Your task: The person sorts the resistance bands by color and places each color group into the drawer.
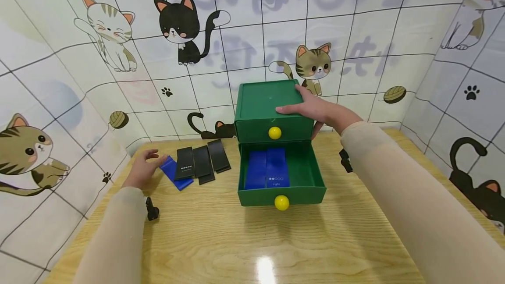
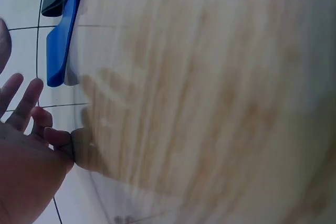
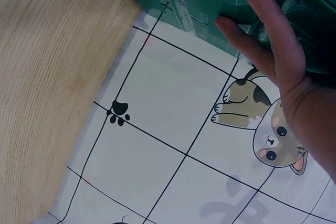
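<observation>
A green two-drawer box (image 1: 262, 100) stands at the back of the table. Its lower drawer (image 1: 304, 161) is pulled out and holds two flat blue packets (image 1: 278, 165), one reading "Light". My right hand (image 1: 317, 108) rests on the box's upper right corner, thumb on top; its straight fingers (image 3: 257, 51) lie along the side in the right wrist view. At the left, my left hand (image 1: 143, 170) has loosely bent fingers right by the corner of another blue packet (image 1: 169, 170). In the left wrist view that hand holds nothing and a gap separates it from the blue packet (image 2: 56, 61).
Several black packets (image 1: 202, 161) lie side by side between the left hand and the drawer, one overlapping the blue packet. Yellow knobs (image 1: 282, 203) stick out from the drawer fronts. A cat-patterned cloth (image 1: 252, 34) hangs behind and beside the wooden table (image 1: 221, 240).
</observation>
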Tool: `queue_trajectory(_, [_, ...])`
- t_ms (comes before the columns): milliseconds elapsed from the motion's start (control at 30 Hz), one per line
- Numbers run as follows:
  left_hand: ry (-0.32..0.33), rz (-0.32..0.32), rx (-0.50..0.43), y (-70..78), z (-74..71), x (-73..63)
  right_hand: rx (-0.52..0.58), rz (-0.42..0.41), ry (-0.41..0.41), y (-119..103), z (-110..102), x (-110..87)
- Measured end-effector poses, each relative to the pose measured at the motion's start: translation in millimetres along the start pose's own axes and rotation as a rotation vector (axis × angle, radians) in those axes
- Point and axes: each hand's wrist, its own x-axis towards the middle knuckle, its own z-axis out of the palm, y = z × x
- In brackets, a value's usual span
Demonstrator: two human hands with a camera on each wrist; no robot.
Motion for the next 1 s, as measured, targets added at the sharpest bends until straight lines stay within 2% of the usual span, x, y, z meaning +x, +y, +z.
queue_trajectory(100, [-0.032,-0.035,-0.005,-4.9,-0.2,2.0,0.000,-0.001,-0.001,0,1,-0.4])
queue_trajectory(200, [-0.034,-0.053,0.041,-5.4,-1.4,2.7,0.002,-0.003,-0.006,-2,2,0.0])
queue_trajectory(333, [-0.034,-0.041,0.140,-0.4,-1.3,2.9,-0.002,0.004,-0.008,-2,1,-0.1])
queue_trajectory(433, [-0.034,-0.046,0.151,3.3,2.1,1.7,-0.002,0.012,-0.007,-1,0,-0.4])
queue_trajectory(600, [-0.001,-0.064,0.056,-0.7,7.7,5.5,-0.001,0.012,0.000,-1,-3,-1.0])
queue_trajectory(767, [0.022,-0.086,-0.013,-8.2,5.4,10.5,0.006,0.014,-0.004,-1,-2,-0.8])
queue_trajectory(867, [0.069,-0.077,-0.002,-3.6,0.1,7.9,0.007,0.014,-0.009,-1,-1,-1.4])
queue_trajectory(1000, [0.208,-0.029,-0.037,14.1,-8.7,4.6,0.008,0.012,-0.010,-1,-1,-2.2])
